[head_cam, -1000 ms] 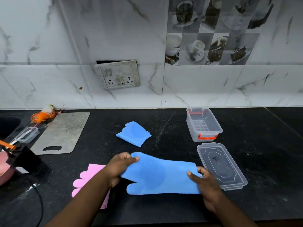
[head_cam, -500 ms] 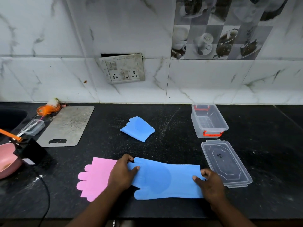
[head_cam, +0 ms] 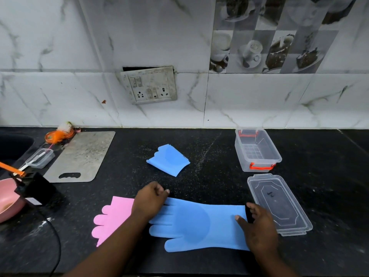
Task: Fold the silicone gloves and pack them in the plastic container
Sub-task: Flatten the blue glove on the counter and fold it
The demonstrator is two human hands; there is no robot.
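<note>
A blue silicone glove (head_cam: 199, 224) lies flat on the black counter near the front edge, fingers pointing left. My left hand (head_cam: 148, 202) grips its fingertips. My right hand (head_cam: 257, 226) holds its cuff end, thumb on top. A pink glove (head_cam: 111, 216) lies flat to the left, partly under my left arm. A second blue glove (head_cam: 168, 159), folded, rests farther back at the centre. The clear plastic container (head_cam: 257, 150) with orange latches stands open at the right rear, with nothing in it. Its clear lid (head_cam: 279, 202) lies in front of it.
A steel cutting board (head_cam: 79, 156) lies at the left rear. Beside it sit a small clear box (head_cam: 41, 157) and an orange scrubber (head_cam: 58, 133). A pink pan (head_cam: 8, 198) and a black object with a cable (head_cam: 34, 187) occupy the far left. A wall socket (head_cam: 149, 84) hangs behind.
The blue glove, held slightly lifted a second ago, has come down flat on the counter. Both hands stay at its ends. The camera has moved closer.
</note>
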